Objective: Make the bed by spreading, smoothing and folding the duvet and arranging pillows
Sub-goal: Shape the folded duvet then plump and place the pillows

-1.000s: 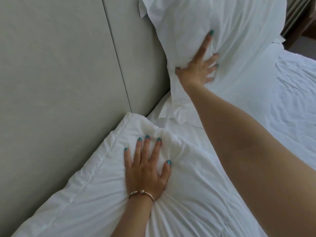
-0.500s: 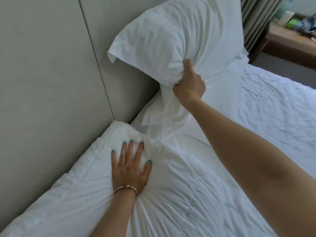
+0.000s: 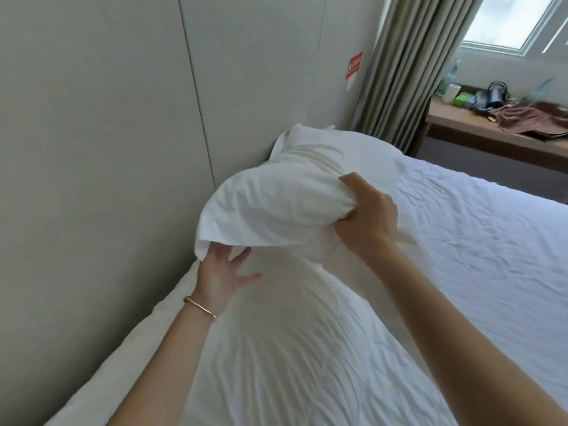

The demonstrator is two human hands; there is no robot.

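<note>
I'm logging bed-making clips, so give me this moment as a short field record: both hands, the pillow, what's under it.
right hand: grips the pillow's near end, fabric bunched
left hand: fingers spread, reaching under the pillow's lower corner
pillow: white, lifted, beside the headboard panel
duvet: white, wrinkled, beneath both arms
bracelet: on left wrist

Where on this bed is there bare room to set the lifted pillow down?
Free: the duvet below the pillow, between headboard and right arm; also the sheet toward the desk. Crowded: the far corner, where a second pillow lies, and the cluttered desk.
</note>
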